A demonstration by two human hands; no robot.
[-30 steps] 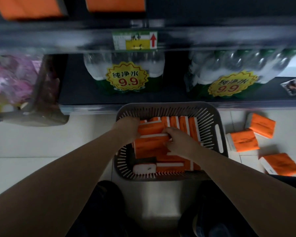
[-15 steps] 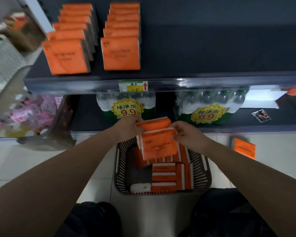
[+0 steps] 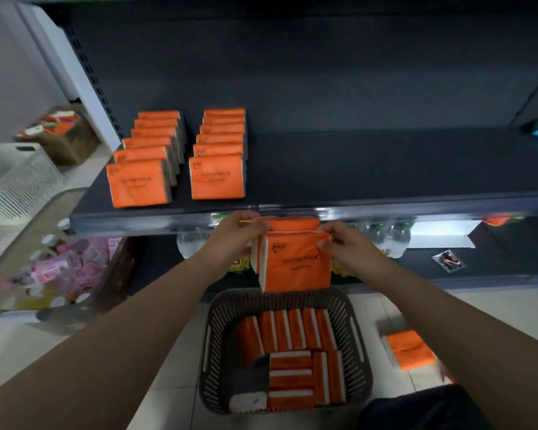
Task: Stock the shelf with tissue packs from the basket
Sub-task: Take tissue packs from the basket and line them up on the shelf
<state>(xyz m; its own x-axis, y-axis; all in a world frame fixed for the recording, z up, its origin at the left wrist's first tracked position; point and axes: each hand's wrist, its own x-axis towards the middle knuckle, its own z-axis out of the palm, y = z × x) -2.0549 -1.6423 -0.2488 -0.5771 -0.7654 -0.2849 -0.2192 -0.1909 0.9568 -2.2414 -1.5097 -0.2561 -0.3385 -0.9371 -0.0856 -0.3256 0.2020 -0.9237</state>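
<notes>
Orange tissue packs, apparently two, hang just below the shelf edge, pinched at their top corners by the left hand and right hand. Two rows already stand shelved. The basket below holds many more, so stocking seems under halfway.

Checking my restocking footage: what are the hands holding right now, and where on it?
Two orange plastic-wrapped tissue packs, one behind the other. The left hand grips their upper left edge; the right hand pinches the front pack's upper right corner.
</notes>
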